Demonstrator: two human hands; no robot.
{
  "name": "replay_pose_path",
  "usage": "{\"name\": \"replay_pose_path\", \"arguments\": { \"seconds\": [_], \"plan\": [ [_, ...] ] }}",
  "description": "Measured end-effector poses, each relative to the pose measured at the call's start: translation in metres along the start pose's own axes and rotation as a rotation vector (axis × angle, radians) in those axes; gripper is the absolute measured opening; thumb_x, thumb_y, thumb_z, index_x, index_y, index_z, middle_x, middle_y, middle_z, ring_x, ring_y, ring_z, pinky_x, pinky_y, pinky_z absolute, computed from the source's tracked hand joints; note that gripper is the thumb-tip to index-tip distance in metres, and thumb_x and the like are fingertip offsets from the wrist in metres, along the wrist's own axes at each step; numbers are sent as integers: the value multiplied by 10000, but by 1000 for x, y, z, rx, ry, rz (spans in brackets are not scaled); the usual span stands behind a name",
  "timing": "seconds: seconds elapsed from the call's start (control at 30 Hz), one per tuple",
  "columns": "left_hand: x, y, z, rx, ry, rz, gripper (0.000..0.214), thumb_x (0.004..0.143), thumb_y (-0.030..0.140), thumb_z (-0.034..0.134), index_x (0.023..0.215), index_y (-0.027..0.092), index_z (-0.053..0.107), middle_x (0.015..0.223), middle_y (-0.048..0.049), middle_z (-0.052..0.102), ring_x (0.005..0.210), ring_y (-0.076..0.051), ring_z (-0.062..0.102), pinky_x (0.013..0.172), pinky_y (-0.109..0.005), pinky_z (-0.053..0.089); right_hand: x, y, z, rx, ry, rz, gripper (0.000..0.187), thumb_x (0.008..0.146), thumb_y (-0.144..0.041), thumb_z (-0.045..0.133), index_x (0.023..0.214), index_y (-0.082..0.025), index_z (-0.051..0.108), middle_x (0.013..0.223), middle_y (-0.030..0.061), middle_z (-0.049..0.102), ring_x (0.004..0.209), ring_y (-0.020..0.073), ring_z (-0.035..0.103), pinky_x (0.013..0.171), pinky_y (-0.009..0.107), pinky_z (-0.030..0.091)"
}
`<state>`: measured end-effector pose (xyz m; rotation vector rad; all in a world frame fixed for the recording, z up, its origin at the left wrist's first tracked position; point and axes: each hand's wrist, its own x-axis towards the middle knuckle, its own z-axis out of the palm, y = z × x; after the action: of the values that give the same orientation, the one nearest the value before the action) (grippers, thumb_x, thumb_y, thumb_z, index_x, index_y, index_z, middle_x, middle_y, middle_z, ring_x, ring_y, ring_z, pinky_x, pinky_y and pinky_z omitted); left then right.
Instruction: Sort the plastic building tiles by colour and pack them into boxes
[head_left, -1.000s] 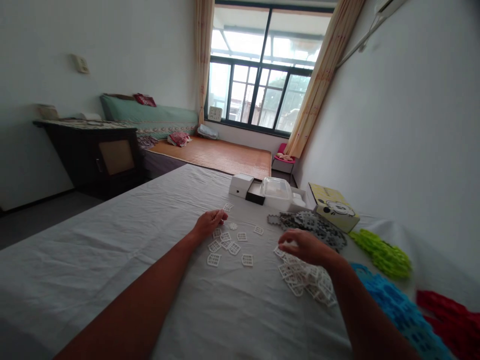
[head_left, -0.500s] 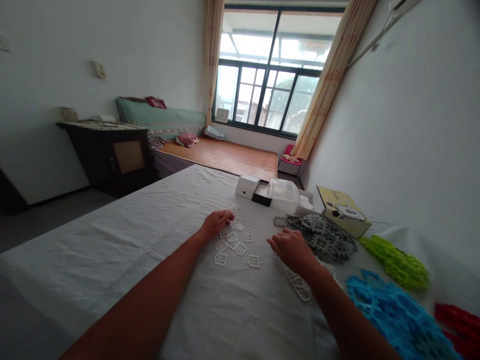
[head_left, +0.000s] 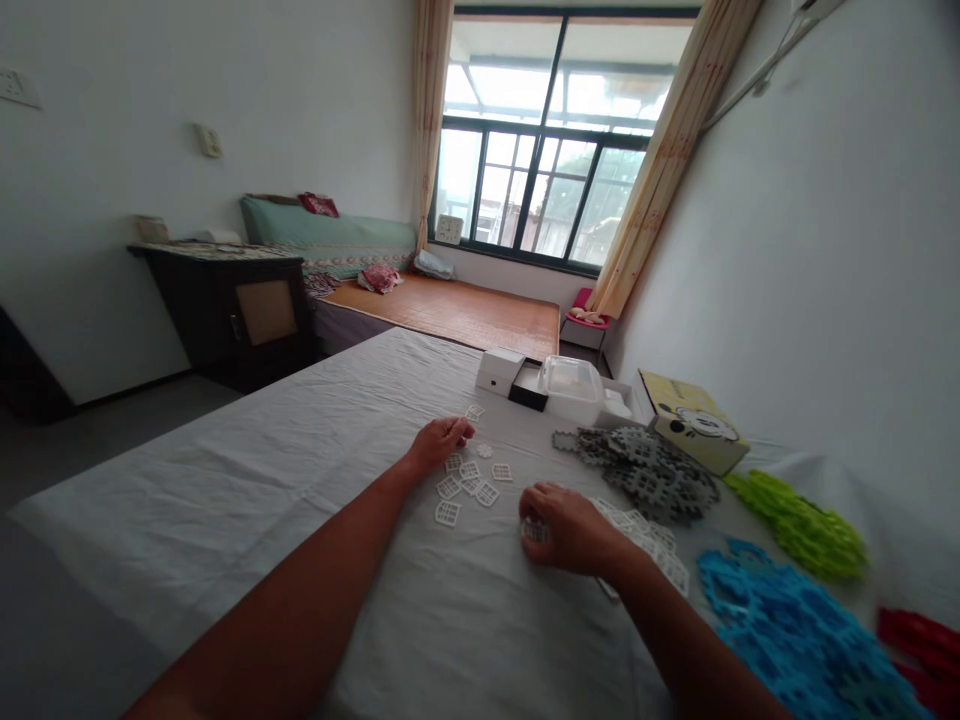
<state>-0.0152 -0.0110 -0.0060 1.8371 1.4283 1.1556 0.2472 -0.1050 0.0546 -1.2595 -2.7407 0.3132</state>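
Note:
Small white plastic window-shaped pieces lie scattered on the grey cloth between my hands, some overlapping. My left hand rests at their far left edge, fingers curled together; whether anything is inside them is hidden. Just beyond its fingertips is another white window piece, and a small white gear-like piece lies to the right. My right hand is closed over a white window-shaped piece, which shows between thumb and fingers. Under and behind that wrist spreads a pile of white lattice pieces.
To the right are piles of grey pieces, lime-green pieces, blue pieces and red pieces. Behind stand a white box, a clear plastic container and a yellow cartoon box.
My right hand has moved left and nearer me, closing over the window piece that lay alone at the right of the group. My left hand stays in place. The view has shifted slightly.

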Motion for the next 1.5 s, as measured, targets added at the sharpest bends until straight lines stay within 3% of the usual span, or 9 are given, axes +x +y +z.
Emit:
{"name": "replay_pose_path", "arguments": {
  "seconds": [0.17,0.27,0.4,0.6,0.83,0.97,1.17,1.37,1.5],
  "plan": [
    [-1,3,-1,48,-17,-5,535,860,544,319,828,167,697,739,-34,707,681,-161,648,611,-233,466,0,21,-12,-51,47,123,122,782,-296,575,840,-216,647,848,32,669,826,181,576,726,274,409],
    [-2,7,-2,77,-22,5,523,865,523,316,824,168,698,725,-30,704,671,-157,646,629,-233,466,15,13,4,-41,202,117,310,922,-340,399,1082,-203,626,1079,74,662,1036,200,550,873,311,405],
    [-3,9,-3,86,-17,19,519,868,520,314,820,170,694,732,-28,707,680,-156,649,638,-231,467,29,-3,26,-80,158,-40,464,937,-448,371,1351,-249,432,1362,49,509,1302,222,358,1024,392,301],
    [-4,11,-3,105,-19,4,532,870,520,301,829,167,697,733,-34,710,681,-159,656,631,-231,467,22,-9,17,-179,273,83,309,956,-354,370,1016,-233,648,937,67,702,986,208,569,938,392,347],
    [-5,11,-1,96,-18,7,534,875,516,293,839,165,693,761,-37,717,696,-154,665,638,-224,472,31,-24,36,-118,201,-119,310,914,-313,484,1219,-298,538,1267,15,582,1130,212,487,907,344,406],
    [-4,9,-1,94,-15,5,530,876,513,298,839,160,691,756,-40,713,687,-153,662,635,-227,476,32,-32,34,-103,154,-101,191,897,-273,494,1034,-243,625,1077,26,659,995,188,544,871,286,427],
    [-4,12,-2,-27,40,-4,510,867,510,321,835,151,682,796,-57,718,690,-156,664,618,-243,484,15,-19,12,-154,178,51,287,854,-129,406,1001,-227,633,889,50,686,839,175,597,775,271,436],
    [-1,11,-5,-131,218,-53,486,862,502,344,824,144,671,818,-79,721,714,-171,671,625,-265,497,2,25,0,-75,217,69,200,852,-334,509,930,-245,671,1048,48,677,1004,220,579,869,342,439],
    [2,5,-3,-173,282,-82,484,875,485,326,844,141,665,843,-87,721,719,-176,674,641,-284,503,13,3,-4,28,273,5,350,937,-397,371,1088,-223,635,1145,67,650,1089,200,547,953,339,413]
  ]
}}
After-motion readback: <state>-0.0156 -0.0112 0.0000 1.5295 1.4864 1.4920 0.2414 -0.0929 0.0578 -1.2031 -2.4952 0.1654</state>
